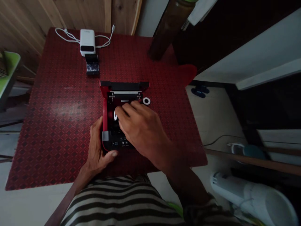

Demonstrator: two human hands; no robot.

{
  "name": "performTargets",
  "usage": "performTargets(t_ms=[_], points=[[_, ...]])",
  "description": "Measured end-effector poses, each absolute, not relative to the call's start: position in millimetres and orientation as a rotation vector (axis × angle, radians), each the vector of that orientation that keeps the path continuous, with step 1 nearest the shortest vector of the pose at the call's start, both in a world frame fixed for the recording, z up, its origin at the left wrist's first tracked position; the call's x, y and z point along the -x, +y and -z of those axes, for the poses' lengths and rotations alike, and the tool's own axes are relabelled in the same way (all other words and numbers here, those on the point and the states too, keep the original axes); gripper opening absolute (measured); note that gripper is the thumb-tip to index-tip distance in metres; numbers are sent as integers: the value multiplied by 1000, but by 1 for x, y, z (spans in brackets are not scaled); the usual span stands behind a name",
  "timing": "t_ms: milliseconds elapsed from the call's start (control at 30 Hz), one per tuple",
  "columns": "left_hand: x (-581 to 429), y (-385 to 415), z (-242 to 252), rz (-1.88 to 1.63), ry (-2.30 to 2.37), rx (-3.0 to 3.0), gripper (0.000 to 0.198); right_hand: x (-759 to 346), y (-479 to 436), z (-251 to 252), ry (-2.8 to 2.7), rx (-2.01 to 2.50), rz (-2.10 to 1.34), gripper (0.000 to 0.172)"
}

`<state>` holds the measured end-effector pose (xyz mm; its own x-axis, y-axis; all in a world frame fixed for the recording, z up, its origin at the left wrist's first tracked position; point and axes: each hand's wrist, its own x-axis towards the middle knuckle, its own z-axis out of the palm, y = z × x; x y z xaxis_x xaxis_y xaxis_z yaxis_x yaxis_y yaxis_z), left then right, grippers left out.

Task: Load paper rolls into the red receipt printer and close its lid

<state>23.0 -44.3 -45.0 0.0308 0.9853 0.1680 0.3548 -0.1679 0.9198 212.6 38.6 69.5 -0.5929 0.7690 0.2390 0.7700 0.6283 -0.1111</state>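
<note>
A red and black label printer sits on the table with its lid raised. My left hand grips its front left corner, fingers along the side and thumb at the front. Over the open compartment, my right hand is closed with its fingers curled down inside. A white disc, possibly the end of a roll, shows at the edge of these fingers. My fingertips and most of the disc are hidden. Just right of the lid lies a white ring with a dark centre.
Behind the printer are a small black open object and a white power bank with white cables. The red patterned table has a dark post at its far right. Slippers lie on the floor.
</note>
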Motion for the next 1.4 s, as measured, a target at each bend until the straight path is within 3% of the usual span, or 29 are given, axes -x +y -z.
performTargets(t_ms=[167,233,467,633,867,1067,1200,1300,1400], points=[[-20,-45,46,-1150,1339,-1715,101,-270,4,-83,-2101,1284,-196,21],[-20,-45,48,-1146,1342,-1719,102,-295,-4,-66,-1859,1362,-357,29],[-22,-46,47,-1151,1361,-1698,96,-308,-13,33,-1516,1407,-793,29],[-20,-44,52,-1167,1353,-1804,98,-297,-14,52,-1487,1436,-964,27],[-17,-44,56,-1169,1347,-1849,100,-339,-19,39,-1706,1455,-1075,70],[-17,-45,57,-1181,1349,-1847,100,-363,28,18,-1655,1604,-882,36],[-19,-43,55,-1185,1339,-1832,98,-326,75,39,-1576,1472,-870,42],[-19,-43,54,-1171,1345,-1833,99,-304,94,56,-1570,1413,-887,32],[-18,-44,56,-1159,1363,-1838,102,-307,85,42,-1523,1409,-846,25]])
